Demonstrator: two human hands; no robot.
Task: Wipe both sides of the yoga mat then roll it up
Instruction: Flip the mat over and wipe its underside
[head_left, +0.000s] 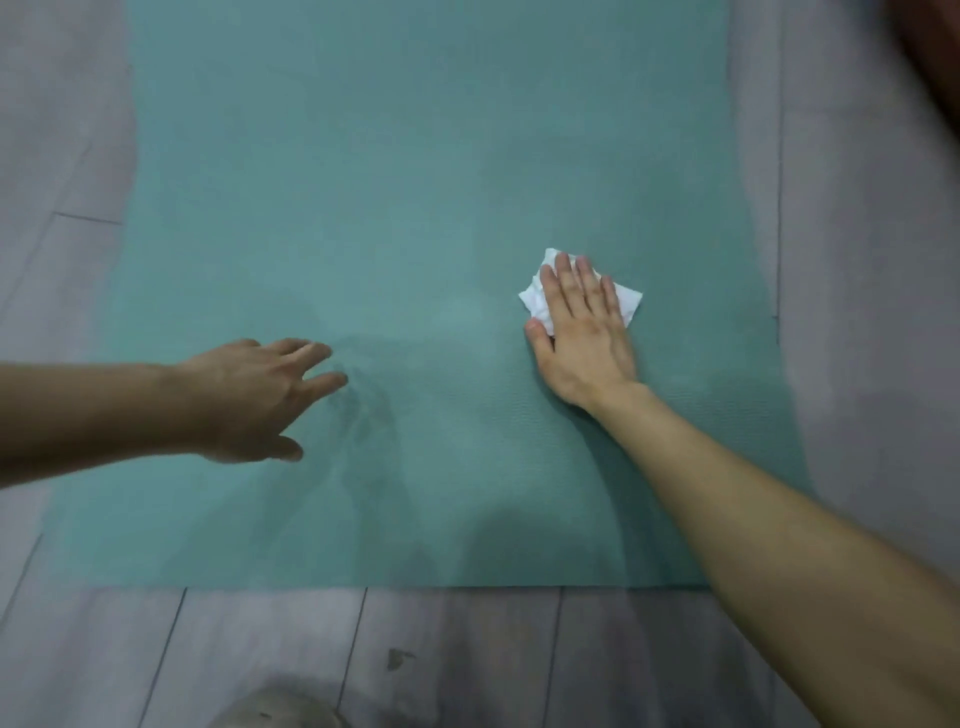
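Observation:
A teal yoga mat (405, 182) lies unrolled flat on the floor and runs away from me, its near edge just in front of me. My right hand (584, 332) presses a crumpled white wipe (535, 304) flat onto the mat's right part, fingers straight on top of it. My left hand (260, 397) hovers over or lightly touches the mat's left part, fingers spread and relaxed, holding nothing. Faint damp-looking patches show on the mat near my hands.
Grey wood-look floor (467, 654) surrounds the mat on the left, right and near side. A blurred pale object (275, 709) sits at the bottom edge. Something dark and blurred (935, 47) fills the top right corner.

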